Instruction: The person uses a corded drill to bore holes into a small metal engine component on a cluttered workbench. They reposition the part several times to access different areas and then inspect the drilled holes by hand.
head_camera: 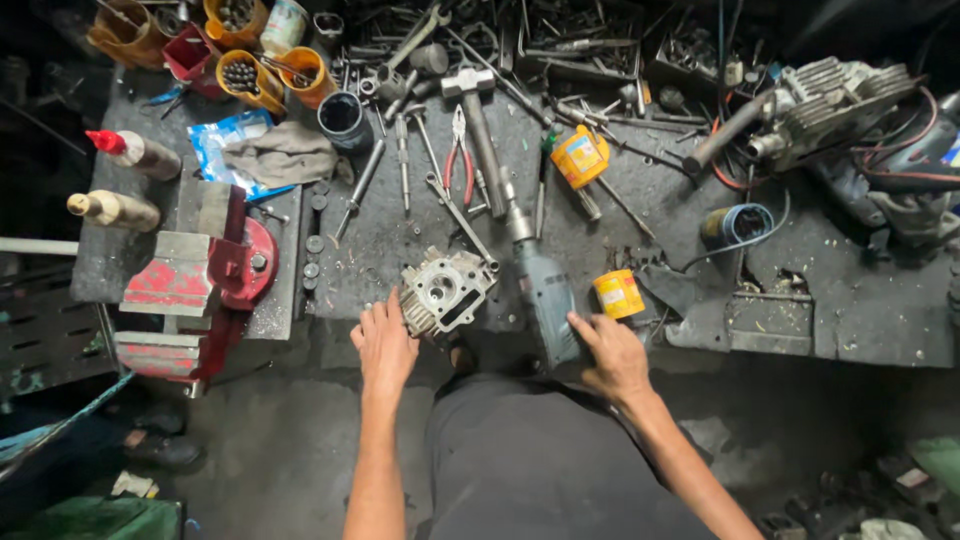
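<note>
My left hand rests with fingers spread on the near edge of the dark workbench, touching the finned side of a grey engine cylinder head. My right hand lies at the bench edge, its fingers against the rear of a blue-grey electric drill that points away from me. A small yellow tin stands just beyond my right hand. Whether the right hand grips the drill is not clear.
A red bench vise is at the left. Hammer, red-handled pliers, wrenches and sockets litter the back. Orange cups of parts, two bottles, a rag, a yellow can and an engine part at right.
</note>
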